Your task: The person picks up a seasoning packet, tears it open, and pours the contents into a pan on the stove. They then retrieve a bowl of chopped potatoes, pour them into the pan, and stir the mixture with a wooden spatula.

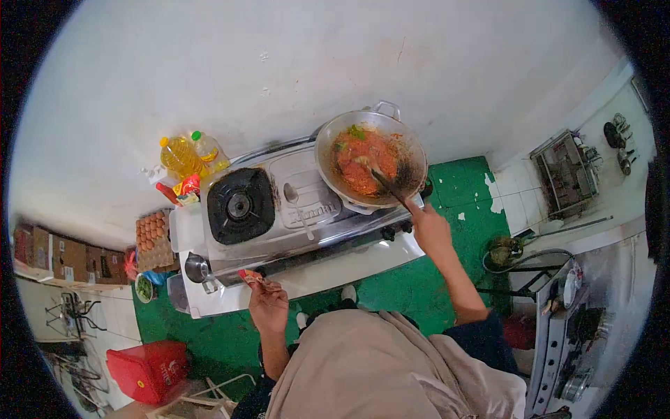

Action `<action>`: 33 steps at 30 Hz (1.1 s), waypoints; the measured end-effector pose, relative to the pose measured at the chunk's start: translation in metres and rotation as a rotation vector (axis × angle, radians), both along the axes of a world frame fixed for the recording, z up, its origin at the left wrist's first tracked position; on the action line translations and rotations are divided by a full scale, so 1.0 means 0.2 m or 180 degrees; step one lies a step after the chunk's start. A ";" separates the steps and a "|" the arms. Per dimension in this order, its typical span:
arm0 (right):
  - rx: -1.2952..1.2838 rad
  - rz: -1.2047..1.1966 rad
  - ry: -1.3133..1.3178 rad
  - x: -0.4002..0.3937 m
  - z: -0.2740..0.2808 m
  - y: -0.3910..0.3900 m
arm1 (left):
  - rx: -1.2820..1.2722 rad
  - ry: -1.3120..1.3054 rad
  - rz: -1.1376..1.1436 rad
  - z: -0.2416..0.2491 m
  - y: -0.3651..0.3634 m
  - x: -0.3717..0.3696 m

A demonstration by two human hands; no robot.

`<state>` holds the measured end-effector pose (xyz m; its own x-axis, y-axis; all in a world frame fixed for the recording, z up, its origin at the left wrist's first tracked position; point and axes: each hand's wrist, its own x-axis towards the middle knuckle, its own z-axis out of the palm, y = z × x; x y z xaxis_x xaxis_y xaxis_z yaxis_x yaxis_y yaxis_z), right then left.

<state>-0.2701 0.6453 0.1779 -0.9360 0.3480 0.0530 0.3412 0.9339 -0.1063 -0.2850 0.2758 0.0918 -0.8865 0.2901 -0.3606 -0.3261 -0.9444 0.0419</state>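
My right hand is closed around the dark handle of a spatula. The tool's head is in orange-red sauce with some green leaves, inside a large metal wok on the right burner. In front of the stove, my left hand pinches a small red sachet between its fingertips. Between the burners, a metal spoon lies on the steel stove top. Most of the spatula's head is hidden by the sauce.
The unused left burner has a black grate. Oil bottles, red packets, an egg tray and a metal pot stand at the left. A red container sits on the green floor, and a metal rack stands at right.
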 end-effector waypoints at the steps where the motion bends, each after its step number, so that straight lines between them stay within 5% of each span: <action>1: -0.0020 0.0013 -0.0195 0.06 0.06 0.00 | -0.0014 -0.0017 0.0010 0.01 0.00 0.01; 10: 0.0420 -0.0128 -0.0609 0.33 0.50 0.08 | 0.0119 0.0126 0.0115 0.00 -0.03 0.00; 22: 0.0196 -0.0056 0.0290 -0.18 -0.11 0.11 | 0.0129 -0.0173 0.0020 0.00 -0.01 0.02; 28: 0.0321 -0.0072 -0.0653 0.15 0.31 0.03 | 0.0133 0.0109 -0.0007 -0.04 -0.03 0.04; 33: 0.0459 -0.0138 0.0030 -0.01 0.02 0.22 | 0.0227 0.0084 -0.0072 -0.05 -0.02 0.01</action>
